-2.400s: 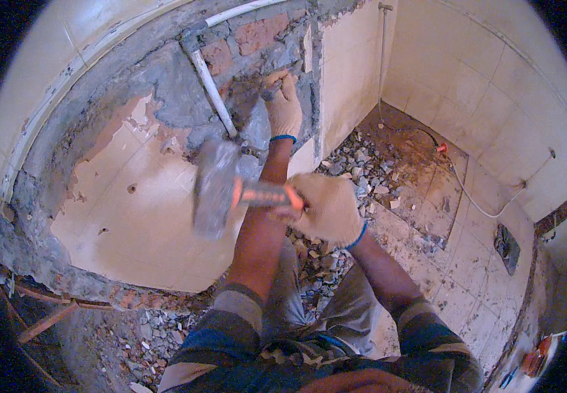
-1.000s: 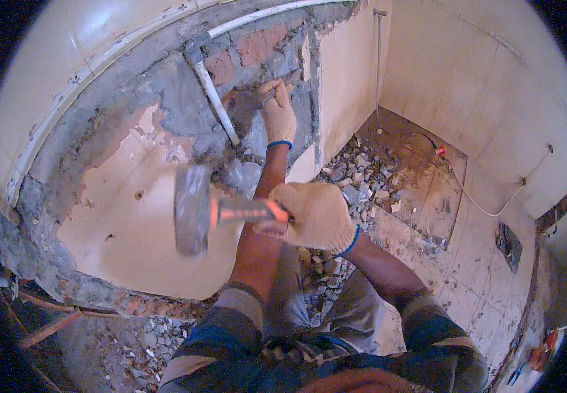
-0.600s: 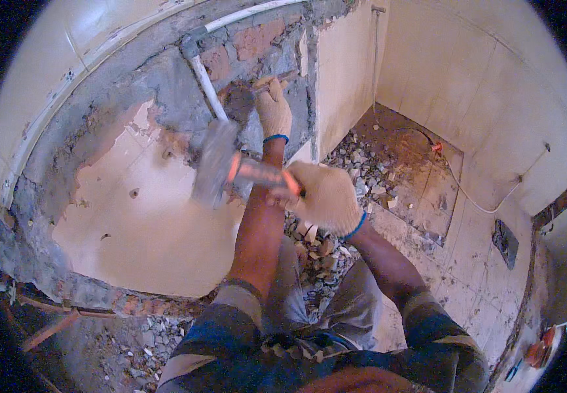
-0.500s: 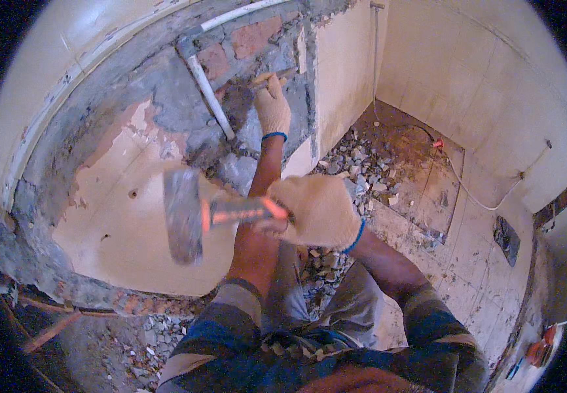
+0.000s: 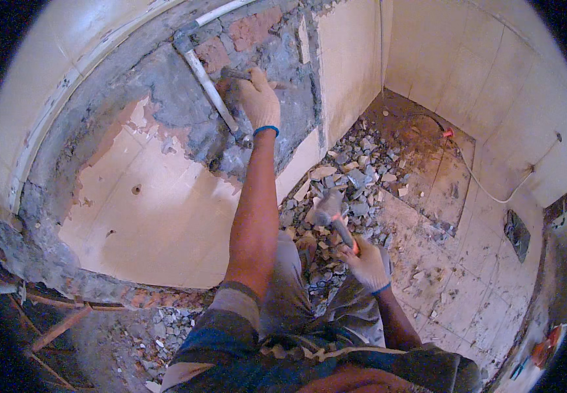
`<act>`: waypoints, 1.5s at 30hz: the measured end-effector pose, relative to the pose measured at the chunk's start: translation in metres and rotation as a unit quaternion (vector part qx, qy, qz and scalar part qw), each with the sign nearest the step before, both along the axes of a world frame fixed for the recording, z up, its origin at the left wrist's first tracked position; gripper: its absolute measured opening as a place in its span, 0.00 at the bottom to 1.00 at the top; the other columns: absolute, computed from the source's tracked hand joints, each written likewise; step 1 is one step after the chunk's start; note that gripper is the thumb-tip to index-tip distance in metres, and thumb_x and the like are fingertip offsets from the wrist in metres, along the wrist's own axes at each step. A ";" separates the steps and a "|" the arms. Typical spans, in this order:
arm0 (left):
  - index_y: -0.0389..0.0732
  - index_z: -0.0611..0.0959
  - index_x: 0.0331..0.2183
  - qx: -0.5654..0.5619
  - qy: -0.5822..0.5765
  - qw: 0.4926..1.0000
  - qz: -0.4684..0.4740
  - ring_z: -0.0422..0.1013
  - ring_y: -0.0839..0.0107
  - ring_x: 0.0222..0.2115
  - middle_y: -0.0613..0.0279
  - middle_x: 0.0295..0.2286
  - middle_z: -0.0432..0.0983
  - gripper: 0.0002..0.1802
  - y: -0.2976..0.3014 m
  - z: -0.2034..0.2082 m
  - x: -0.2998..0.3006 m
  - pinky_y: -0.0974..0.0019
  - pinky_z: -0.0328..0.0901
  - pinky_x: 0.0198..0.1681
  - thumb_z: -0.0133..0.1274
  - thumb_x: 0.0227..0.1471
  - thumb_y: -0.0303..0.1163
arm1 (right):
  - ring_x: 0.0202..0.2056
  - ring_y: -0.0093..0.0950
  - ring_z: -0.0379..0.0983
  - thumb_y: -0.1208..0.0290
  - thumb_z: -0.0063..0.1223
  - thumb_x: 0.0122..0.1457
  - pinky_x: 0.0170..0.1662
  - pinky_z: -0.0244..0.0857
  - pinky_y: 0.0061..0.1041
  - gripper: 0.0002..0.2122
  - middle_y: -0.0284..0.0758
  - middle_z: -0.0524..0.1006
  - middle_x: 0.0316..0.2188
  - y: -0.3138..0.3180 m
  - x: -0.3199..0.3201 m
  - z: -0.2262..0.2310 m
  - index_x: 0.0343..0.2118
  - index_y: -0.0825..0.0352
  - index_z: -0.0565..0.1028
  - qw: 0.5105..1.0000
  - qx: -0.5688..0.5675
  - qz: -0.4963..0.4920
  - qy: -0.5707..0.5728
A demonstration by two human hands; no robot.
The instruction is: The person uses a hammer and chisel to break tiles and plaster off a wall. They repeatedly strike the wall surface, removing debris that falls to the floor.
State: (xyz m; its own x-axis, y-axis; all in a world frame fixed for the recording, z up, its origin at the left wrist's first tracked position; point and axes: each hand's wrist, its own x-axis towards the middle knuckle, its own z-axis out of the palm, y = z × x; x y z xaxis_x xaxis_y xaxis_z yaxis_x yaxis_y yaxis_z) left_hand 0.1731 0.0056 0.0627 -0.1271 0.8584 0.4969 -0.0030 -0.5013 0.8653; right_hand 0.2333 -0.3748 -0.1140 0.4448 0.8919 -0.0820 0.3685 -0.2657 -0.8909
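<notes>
My left hand point(image 5: 259, 99), in a knitted work glove with a blue cuff, is closed around a chisel point(image 5: 232, 73) up at the wall. The chisel's dark end sticks out left of the fist, and its thin shaft runs right toward the broken grey surface point(image 5: 294, 108). Low on the right, my gloved right hand point(image 5: 367, 263) grips a hammer point(image 5: 344, 232) by its dark and orange handle. Its metal head is slightly blurred and points up and away from me, over the rubble. Hammer and chisel are well apart.
A white pipe point(image 5: 210, 90) runs down the chipped wall beside my left hand. Beige tiles point(image 5: 159, 216) still cover the wall's lower part. Broken rubble point(image 5: 362, 167) lies along its foot and around my legs. A cable with a red connector point(image 5: 448, 133) trails over the floor.
My right hand has swung the hammer from in front of my left forearm down and right, over the rubble. My left hand has shifted slightly left and down with the chisel.
</notes>
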 end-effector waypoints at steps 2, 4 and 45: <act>0.26 0.76 0.42 0.008 -0.032 0.999 0.015 0.82 0.49 0.34 0.40 0.36 0.81 0.27 -0.002 0.004 -0.006 0.49 0.73 0.40 0.45 0.72 0.47 | 0.33 0.45 0.80 0.53 0.67 0.58 0.39 0.71 0.41 0.21 0.48 0.81 0.29 -0.027 0.012 -0.030 0.39 0.69 0.78 0.992 -0.123 -0.032 -0.023; 0.27 0.76 0.41 0.022 0.047 0.996 0.072 0.80 0.49 0.33 0.40 0.36 0.80 0.28 -0.003 0.006 -0.014 0.49 0.72 0.38 0.45 0.71 0.49 | 0.35 0.48 0.81 0.51 0.67 0.56 0.41 0.72 0.44 0.23 0.50 0.82 0.30 -0.052 0.021 -0.055 0.40 0.69 0.78 0.981 -0.181 -0.050 -0.042; 0.31 0.85 0.49 -0.043 0.799 0.397 -0.450 0.77 0.50 0.48 0.44 0.49 0.82 0.39 -0.106 -0.137 0.011 0.50 0.67 0.56 0.35 0.67 0.58 | 0.40 0.49 0.82 0.41 0.63 0.52 0.45 0.73 0.47 0.25 0.50 0.84 0.35 -0.091 0.047 -0.143 0.32 0.64 0.79 0.975 -0.192 0.015 -0.108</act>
State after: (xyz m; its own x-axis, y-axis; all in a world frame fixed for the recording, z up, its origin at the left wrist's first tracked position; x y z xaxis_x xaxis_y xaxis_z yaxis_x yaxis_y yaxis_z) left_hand 0.1841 -0.1005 -0.0738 0.6689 0.2218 -0.7095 0.4393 -0.8878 0.1367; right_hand 0.2800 -0.4657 -0.2566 0.4624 0.8270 -0.3196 0.5492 -0.5502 -0.6290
